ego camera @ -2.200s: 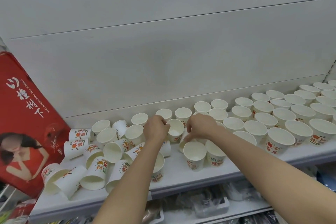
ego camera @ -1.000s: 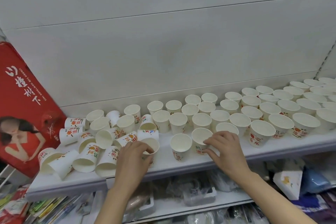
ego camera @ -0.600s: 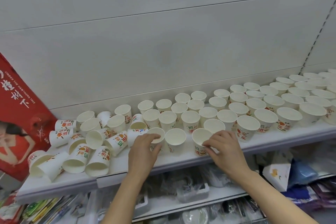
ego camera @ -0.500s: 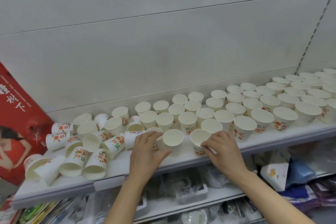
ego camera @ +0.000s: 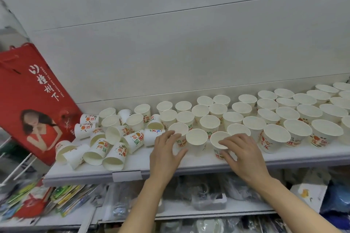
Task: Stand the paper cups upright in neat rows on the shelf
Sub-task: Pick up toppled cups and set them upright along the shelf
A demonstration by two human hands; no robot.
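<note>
A white wall panel (ego camera: 189,53) backs one long white shelf (ego camera: 189,164), and a red bag (ego camera: 32,100) leans at its left end. On the shelf the cups fall in two lots: the upright ones (ego camera: 265,117) run in rows from the middle to the right edge — near forty, though the far ones blur and I can't count them surely — and a heap of about a dozen tipped cups (ego camera: 106,143) lies on the left, mouths facing every way. Below, a lower shelf (ego camera: 189,212) carries plastic-wrapped goods.

Two hands work at the front row. The left hand (ego camera: 166,149) has its grip loosely spread, thumb and fingers curved round the left cup (ego camera: 178,132), which stands upright. The right hand (ego camera: 240,149) pinches the right cup (ego camera: 219,142) — fingers over its rim, thumb low on the side. One upright cup (ego camera: 196,138) stands between the hands, untouched.
</note>
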